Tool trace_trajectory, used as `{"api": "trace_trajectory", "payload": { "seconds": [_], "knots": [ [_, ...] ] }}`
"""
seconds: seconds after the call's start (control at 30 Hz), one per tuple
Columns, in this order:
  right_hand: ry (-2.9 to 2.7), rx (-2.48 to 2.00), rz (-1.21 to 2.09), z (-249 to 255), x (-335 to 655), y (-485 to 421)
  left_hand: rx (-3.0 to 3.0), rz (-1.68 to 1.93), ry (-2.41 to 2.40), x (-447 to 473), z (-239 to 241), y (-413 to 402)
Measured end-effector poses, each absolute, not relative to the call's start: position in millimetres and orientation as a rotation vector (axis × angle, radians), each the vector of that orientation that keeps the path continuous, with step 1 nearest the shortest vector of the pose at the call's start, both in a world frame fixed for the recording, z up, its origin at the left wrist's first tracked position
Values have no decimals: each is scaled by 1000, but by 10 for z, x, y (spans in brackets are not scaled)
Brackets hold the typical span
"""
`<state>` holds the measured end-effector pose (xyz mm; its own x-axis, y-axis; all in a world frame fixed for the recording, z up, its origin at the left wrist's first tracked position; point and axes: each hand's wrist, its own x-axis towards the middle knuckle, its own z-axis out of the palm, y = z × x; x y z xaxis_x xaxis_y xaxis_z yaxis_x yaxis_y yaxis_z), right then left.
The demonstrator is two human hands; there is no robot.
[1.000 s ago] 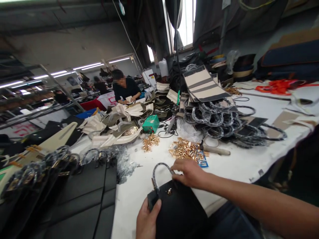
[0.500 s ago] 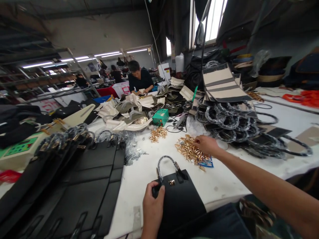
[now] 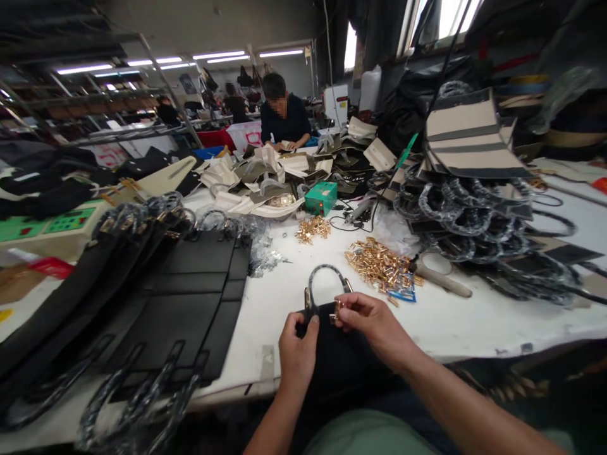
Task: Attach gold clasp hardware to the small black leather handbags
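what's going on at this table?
The left hand grips a black panel near its upper left corner. The right hand holds a gold piece near the top edge; whether it's attached, I can't tell. A gold pile lies beyond, and more panels lie at left.

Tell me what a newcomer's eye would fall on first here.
Probably the large heap of shiny gold metal pieces on the white tabletop, beyond and right of the black bag with an arched handle. Next, perhaps, the overlapping flat black panels along the left, and the tall pile of beige and black panels with loop handles on the right.
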<state>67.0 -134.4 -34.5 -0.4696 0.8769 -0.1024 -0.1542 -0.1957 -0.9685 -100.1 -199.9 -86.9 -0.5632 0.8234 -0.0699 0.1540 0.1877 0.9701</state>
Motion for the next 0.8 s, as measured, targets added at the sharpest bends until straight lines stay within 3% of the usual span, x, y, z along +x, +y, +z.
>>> {"api": "trace_trajectory", "payload": {
  "seconds": [0.37,0.6,0.8],
  "knots": [
    [-1474,-1071,1384,-746,405,-1528,486,1625,1756,-1048,-962,-2122],
    [-1617,-1122,1183,-871,337,-1508,111,1514,1117,-1183,-771,-2106],
    [-1853,-997,874,-801,334,-1606,58,1526,990,-1201,-759,-2156]
  ]
}}
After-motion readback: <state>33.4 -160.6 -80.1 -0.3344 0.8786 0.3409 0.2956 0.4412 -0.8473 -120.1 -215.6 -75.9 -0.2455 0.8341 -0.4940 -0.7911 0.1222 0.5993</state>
